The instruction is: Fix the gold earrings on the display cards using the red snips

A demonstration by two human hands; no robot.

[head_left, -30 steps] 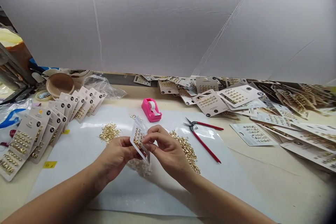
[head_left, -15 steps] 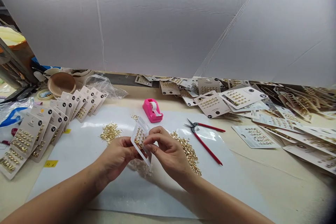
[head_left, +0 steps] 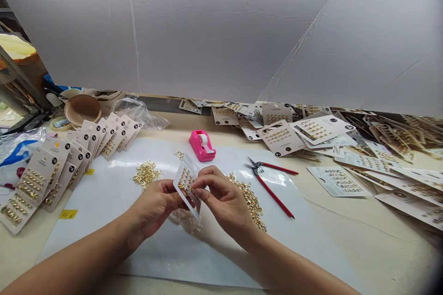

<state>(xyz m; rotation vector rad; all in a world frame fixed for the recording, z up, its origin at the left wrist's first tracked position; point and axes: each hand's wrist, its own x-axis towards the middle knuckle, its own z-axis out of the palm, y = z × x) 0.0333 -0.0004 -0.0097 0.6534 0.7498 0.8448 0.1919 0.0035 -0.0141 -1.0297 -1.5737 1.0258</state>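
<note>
Both hands meet at one tilted card

Your left hand [head_left: 152,207] grips the near-left edge of a thin, stiff card [head_left: 186,173] between thumb and fingers, holding it tilted above the table, nearer you than the pink tape dispenser [head_left: 202,145]. Small gold pieces dot the card's face in rows. Your right hand [head_left: 223,198] makes a narrow pinch, thumb and forefinger drawn together at that face; you cannot tell from here whether a piece sits between the tips.

Under your hands, nearer you than the dispenser, lies a loose clump of clear bits [head_left: 187,221], too blurred to make out. Left of and nearer than the dispenser is a heap of curved gold hooks [head_left: 146,174]; right of and nearer than it, a grainy spread of gold beads [head_left: 249,200]. Beyond those beads, right of the dispenser, pliers [head_left: 276,195] lie splayed, dark-jawed with slim red handles. The dispenser itself, glossy and rounded, stands near the far edge of a smooth white sheet [head_left: 166,260]. Well left of it, a row of filled cards [head_left: 31,182] fans out, overlapping.

Against the earlier frame, your view shifts slightly, while your hands keep nearly the same hold on the card.
</note>
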